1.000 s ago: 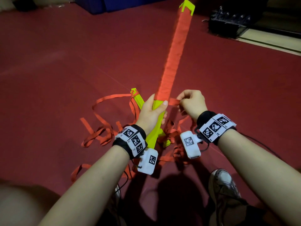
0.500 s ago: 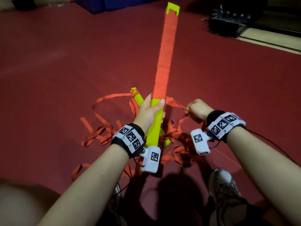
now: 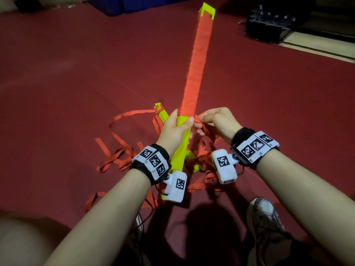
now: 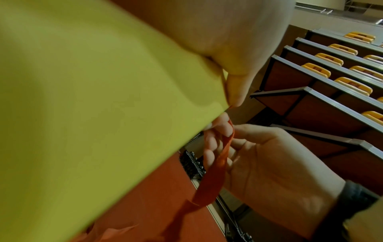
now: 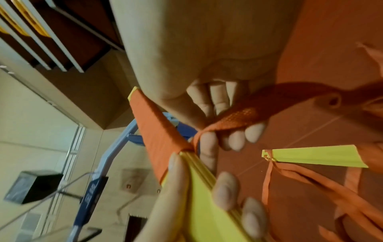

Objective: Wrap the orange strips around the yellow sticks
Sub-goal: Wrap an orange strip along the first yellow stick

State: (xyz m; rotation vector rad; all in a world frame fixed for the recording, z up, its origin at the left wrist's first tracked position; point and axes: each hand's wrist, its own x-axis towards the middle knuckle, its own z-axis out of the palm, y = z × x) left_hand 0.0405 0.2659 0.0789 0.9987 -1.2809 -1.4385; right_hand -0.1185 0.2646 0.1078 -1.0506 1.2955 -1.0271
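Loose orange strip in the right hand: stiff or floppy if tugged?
Likely floppy: the orange strip folds over the right hand fingers. Probably light: the loose strips curl on the floor. Its woven face may grip the yellow stick, held by the left hand.

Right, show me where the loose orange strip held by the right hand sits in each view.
Head: the orange strip runs from the yellow stick into the right hand, centre frame.
Left wrist: it hangs across the right hand's fingers, lower centre.
Right wrist: it crosses the fingers, centre right.
Shared landmark: the edge of the orange wrapping beside the left hand.
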